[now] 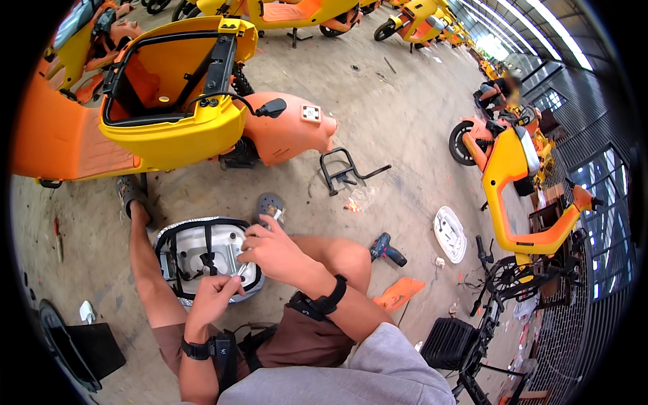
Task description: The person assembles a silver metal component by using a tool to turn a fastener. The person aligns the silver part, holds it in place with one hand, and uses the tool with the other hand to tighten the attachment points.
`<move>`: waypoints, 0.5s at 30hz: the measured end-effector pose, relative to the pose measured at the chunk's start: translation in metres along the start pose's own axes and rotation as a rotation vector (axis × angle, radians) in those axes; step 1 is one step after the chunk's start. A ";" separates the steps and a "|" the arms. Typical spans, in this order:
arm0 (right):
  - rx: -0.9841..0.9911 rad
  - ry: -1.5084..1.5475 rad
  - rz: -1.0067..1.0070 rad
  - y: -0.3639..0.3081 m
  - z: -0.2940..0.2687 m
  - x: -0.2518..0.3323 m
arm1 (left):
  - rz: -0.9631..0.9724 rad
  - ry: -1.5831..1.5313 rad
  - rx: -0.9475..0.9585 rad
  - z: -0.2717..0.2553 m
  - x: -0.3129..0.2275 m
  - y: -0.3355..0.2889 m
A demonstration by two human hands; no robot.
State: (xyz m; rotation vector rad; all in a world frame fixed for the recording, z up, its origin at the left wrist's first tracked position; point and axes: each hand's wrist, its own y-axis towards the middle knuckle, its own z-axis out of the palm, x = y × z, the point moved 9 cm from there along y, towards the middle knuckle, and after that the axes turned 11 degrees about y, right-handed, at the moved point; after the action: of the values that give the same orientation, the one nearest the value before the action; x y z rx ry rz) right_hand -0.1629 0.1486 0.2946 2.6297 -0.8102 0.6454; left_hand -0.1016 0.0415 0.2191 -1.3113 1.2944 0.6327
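Note:
Between my legs lies an upturned scooter seat, its white plastic underside facing up, with black straps and a dark rim. A metal bracket sits on its right part. My left hand is at the near edge of the seat, thumb and forefinger pinched by a small shiny metal piece. Over the seat's right side, my right hand has its thumb and fingers drawn together beside the bracket. Whatever lies between the fingertips of either hand is too small to name.
A cordless drill and an orange panel lie to my right, with a white shell farther off. Ahead are a black metal frame and a yellow-orange scooter. A stripped scooter frame stands at right. Another person crouches far right.

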 end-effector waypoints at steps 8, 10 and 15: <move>-0.296 0.082 -0.013 -0.005 -0.045 0.013 | 0.018 -0.045 0.000 0.024 -0.003 -0.001; -0.279 0.188 0.090 -0.006 -0.050 0.008 | 0.053 -0.055 -0.072 0.013 0.003 -0.001; 0.021 0.032 0.345 -0.015 -0.015 -0.010 | -0.009 -0.244 -0.208 -0.006 0.011 -0.003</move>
State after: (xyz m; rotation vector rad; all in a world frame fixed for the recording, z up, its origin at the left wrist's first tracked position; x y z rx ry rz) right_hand -0.1663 0.1708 0.3005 2.5104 -1.2685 0.7832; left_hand -0.0983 0.0318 0.2118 -1.3583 1.0451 0.9105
